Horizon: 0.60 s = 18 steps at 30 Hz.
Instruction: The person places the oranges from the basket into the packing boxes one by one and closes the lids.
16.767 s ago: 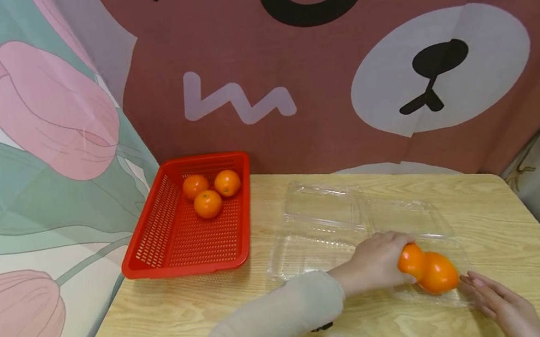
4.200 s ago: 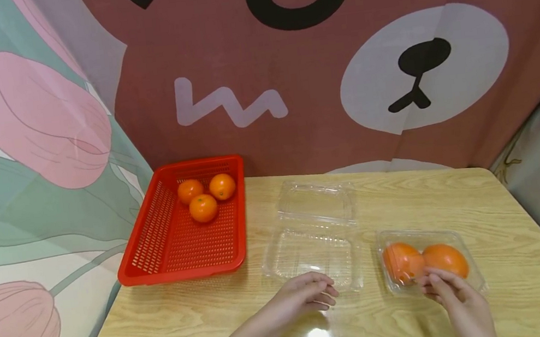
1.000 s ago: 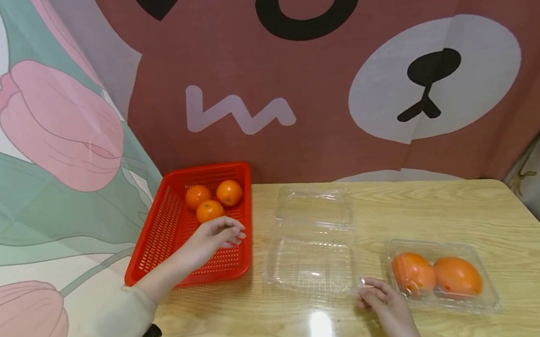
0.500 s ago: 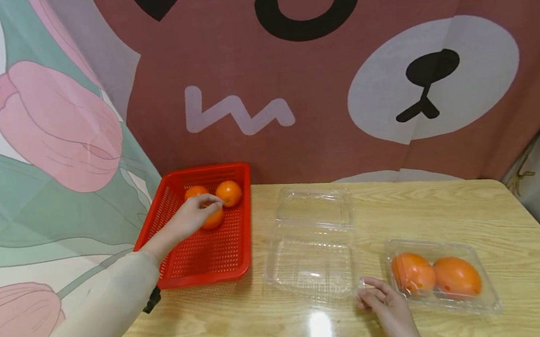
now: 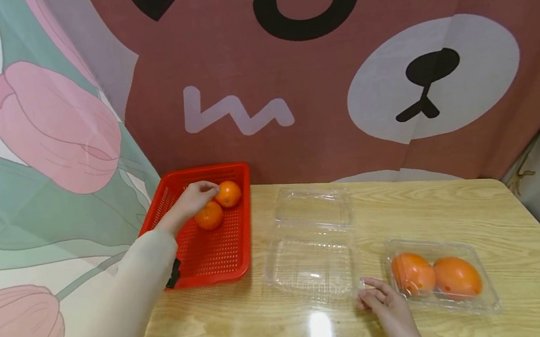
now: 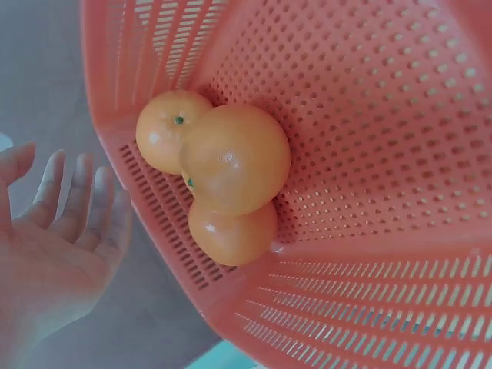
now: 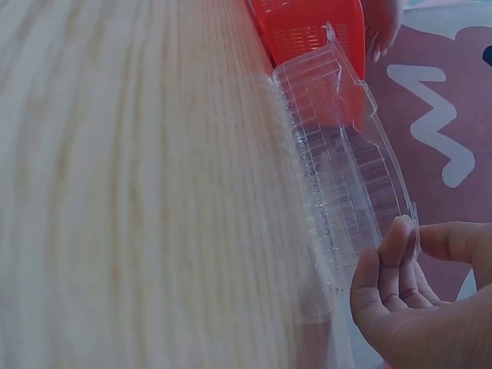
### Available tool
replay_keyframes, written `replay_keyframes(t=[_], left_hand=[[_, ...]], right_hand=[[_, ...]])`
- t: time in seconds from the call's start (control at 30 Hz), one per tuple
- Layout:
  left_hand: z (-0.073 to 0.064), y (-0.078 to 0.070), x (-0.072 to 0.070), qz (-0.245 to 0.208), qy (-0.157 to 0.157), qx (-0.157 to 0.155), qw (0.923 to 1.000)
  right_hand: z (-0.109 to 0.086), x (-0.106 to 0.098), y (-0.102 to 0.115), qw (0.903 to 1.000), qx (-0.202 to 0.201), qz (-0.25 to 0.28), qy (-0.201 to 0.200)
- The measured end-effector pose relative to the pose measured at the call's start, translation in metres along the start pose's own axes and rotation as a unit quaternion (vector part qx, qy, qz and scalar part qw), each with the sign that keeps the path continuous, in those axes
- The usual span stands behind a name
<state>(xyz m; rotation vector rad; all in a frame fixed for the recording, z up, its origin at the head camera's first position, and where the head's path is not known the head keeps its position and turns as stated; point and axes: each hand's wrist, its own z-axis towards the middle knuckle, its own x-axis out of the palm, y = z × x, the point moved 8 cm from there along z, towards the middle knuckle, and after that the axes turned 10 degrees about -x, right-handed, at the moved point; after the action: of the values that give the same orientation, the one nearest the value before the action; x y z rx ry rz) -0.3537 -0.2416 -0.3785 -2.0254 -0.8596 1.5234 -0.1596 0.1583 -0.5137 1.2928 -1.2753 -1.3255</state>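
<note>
My left hand [image 5: 196, 197] hovers over the red basket [image 5: 247, 247], in front of the back-left orange and hiding it in the head view. The left wrist view shows that hand [image 6: 65, 254] with fingers extended and nothing in them, apart from three oranges [image 6: 238, 157] clustered in the basket. Two of these oranges [image 5: 209, 216] are visible from the head. At the table's middle lies an unfolded clear plastic clamshell box [image 5: 310, 266], lid laid back. My right hand [image 5: 387, 307] pinches its near right edge between thumb and fingers, as the right wrist view confirms on the box's rim [image 7: 411, 223].
A second clear clamshell box [image 5: 488, 299], lid closed, stands to the right with two oranges [image 5: 458, 277] inside. All of it rests on a wooden table [image 5: 247, 330]. A patterned cloth [image 5: 326, 140] hangs behind the table's back edge.
Over the last second my left hand has moved back across the basket to the oranges. The right hand keeps its place. Earlier, the right-hand box stood open while oranges were placed; now it is closed.
</note>
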Motion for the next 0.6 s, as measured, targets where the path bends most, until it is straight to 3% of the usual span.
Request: replay_keyframes(t=[0.23, 0.47, 0.6], left_hand=[[0.012, 0.009, -0.003, 0.006, -0.005, -0.028, 0.9996], [0.015, 0.017, 0.002, 0.106, 0.022, -0.046, 0.993], [0.018, 0.024, 0.001, 0.136, 0.025, -0.052, 0.989]], right_hand=[[-0.001, 0.0, 0.001, 1.0, 0.003, -0.006, 0.001], [-0.002, 0.0, 0.0, 1.0, -0.006, 0.006, -0.004], [-0.001, 0.001, -0.001, 0.9998, -0.013, 0.017, -0.004]])
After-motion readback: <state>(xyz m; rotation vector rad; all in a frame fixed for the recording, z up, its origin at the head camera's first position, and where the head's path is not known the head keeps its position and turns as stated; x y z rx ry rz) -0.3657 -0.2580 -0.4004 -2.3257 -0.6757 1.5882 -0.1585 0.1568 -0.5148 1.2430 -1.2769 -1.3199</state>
